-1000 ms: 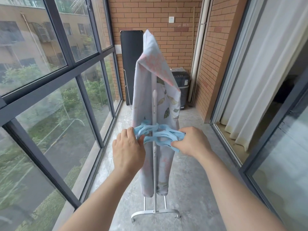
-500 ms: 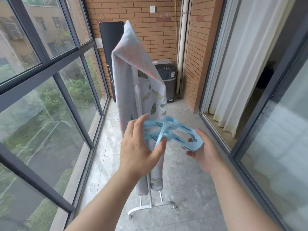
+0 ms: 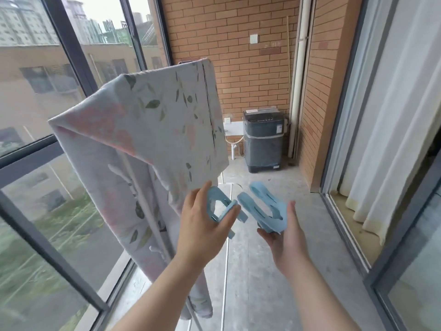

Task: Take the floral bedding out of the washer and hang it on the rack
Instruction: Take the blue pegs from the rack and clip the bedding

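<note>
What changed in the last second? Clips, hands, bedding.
Both hands brought the bunch of blue clips away from the rack pole and pulled it apart. The left hand now grips a single clip and the right hand holds the remaining clips. The floral bedding stays draped over the rack, and the washer is unmoved.
</note>
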Tool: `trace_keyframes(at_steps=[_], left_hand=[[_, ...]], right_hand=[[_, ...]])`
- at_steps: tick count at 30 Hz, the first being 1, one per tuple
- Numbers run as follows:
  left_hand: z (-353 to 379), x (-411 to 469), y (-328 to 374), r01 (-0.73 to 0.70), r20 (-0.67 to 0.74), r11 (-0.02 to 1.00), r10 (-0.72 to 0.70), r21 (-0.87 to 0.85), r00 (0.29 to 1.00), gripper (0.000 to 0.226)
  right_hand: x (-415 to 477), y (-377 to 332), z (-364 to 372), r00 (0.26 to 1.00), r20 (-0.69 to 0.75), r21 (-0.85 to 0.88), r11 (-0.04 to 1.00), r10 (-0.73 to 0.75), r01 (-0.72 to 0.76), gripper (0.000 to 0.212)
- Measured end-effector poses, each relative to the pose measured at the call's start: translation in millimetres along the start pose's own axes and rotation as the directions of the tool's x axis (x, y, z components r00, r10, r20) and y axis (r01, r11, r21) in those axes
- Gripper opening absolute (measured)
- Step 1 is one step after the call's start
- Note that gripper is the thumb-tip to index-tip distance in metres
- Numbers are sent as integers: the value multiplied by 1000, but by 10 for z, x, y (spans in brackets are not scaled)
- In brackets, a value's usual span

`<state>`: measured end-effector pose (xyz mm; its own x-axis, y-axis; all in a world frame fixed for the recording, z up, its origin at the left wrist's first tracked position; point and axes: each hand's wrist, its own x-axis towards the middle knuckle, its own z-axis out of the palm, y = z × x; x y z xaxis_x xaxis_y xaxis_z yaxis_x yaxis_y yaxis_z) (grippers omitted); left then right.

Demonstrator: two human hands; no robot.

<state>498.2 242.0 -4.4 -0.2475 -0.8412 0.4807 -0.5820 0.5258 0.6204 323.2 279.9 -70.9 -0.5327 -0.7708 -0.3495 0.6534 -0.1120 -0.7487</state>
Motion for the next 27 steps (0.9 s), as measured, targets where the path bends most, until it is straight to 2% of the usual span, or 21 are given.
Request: trace_keyframes(at_steps=[3,5,7,9,12,15,19,27], left_hand=[[164,227,254,60,-43,994,-56,92,997,83],[171,370,336,87,-106,983,-70,162,992,85],[156,504,411,123,-180,968,-84,220,980,87],[109,614,445,150,-197,953,-99,265,975,90],[60,822,414,241,-217,922,-180,304,960,96],[-4,1079,338,324,-231,876,-253,357,939,91],[-71,1411,294,384,-249,810,-300,443,921,65],[-60,2002,103,394,-305,731,-261,558,916,65]], right_hand=[[247,-381,69,998,-2,-270,961,-70,67,69],[330,-578,219,984,67,-427,886,-168,180,74],[443,-720,398,956,169,-475,830,-239,292,73],[553,-790,581,906,281,-474,775,-315,417,71],[800,-864,920,791,452,-479,636,-412,605,76],[974,-937,1375,678,544,-440,519,-495,733,73],[1114,-980,1864,560,614,-376,417,-557,827,72],[1558,-1000,2423,331,674,-203,265,-660,943,70]])
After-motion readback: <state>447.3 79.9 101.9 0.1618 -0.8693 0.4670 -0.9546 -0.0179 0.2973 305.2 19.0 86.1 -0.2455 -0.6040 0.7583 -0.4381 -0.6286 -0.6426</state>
